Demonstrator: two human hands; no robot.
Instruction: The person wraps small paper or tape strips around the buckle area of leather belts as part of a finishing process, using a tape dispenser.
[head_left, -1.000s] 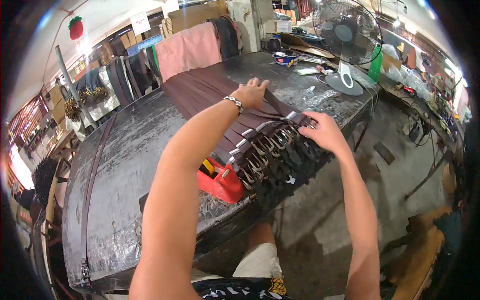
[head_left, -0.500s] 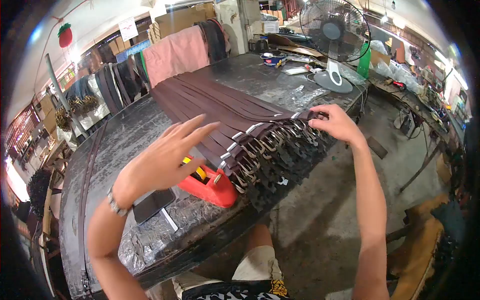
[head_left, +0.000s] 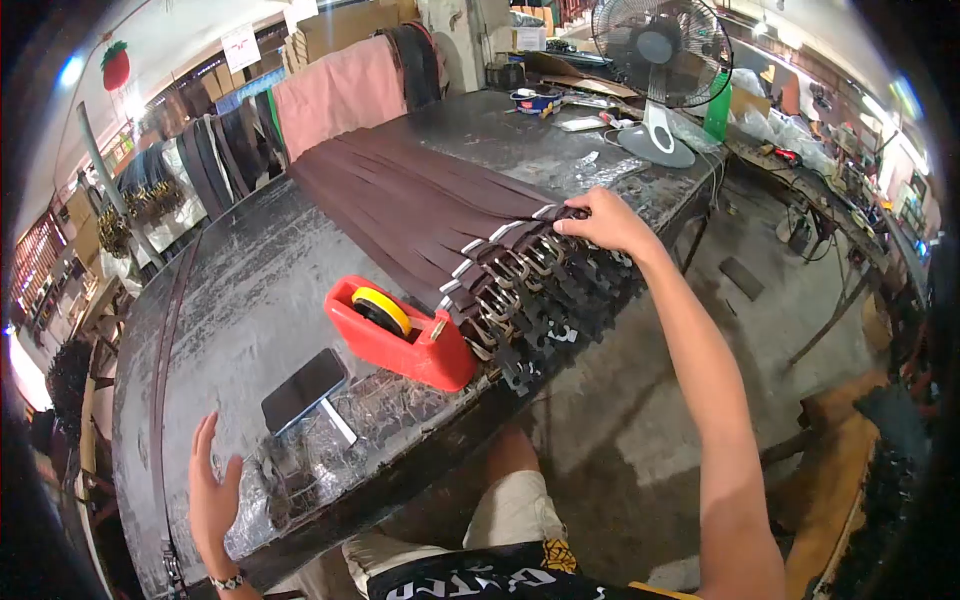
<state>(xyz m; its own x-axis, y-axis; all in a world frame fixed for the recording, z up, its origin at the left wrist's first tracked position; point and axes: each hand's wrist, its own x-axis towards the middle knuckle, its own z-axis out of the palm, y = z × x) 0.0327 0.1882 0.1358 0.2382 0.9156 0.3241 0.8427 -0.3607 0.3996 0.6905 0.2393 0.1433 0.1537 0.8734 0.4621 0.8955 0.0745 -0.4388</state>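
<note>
A row of dark brown belts (head_left: 410, 205) lies side by side across the black table, their metal buckles (head_left: 520, 268) and black tags bunched along the near edge. White bands wrap several belts just behind the buckles. My right hand (head_left: 612, 222) is closed on the buckle end of a belt at the right of the row, thumb against fingers. My left hand (head_left: 213, 490) hovers at the table's lower left, fingers apart and holding nothing. Between my hands stands a red tape dispenser (head_left: 445, 358) with a yellow-cored roll, touching or close to the leftmost buckles.
A phone (head_left: 303, 390) and a white strip (head_left: 338, 422) lie left of the dispenser. One long thin strap (head_left: 166, 380) runs along the table's left side. A fan (head_left: 655, 150) stands at the far right corner. Pink cloth (head_left: 340, 95) hangs behind the table.
My left hand has drawn back from over the dispenser to the lower left, uncovering the dispenser and phone. My right hand stays at the right buckles, slightly further left in view.
</note>
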